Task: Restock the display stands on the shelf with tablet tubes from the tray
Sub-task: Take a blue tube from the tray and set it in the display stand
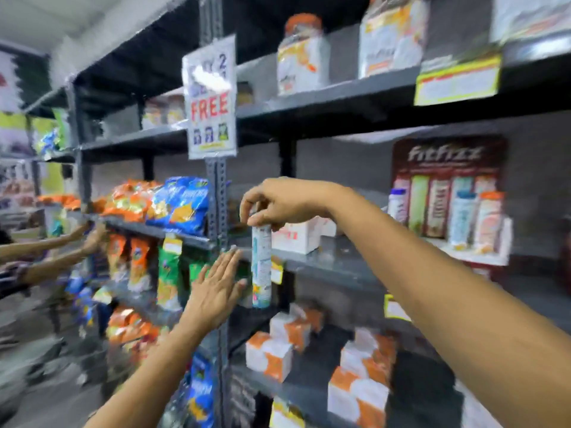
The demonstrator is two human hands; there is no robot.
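While my right hand pinches one tablet tube by its cap, the tube hangs upright in front of the shelf edge, well left of the display stand, so it's not placed yet. My left hand is flat and spread, holding nothing, just beside the tube. The stand already shows several tubes in its slots; I can't tell how many gaps are left. The tray isn't in view. Judging by this: mid-task, this tube needs carrying right.
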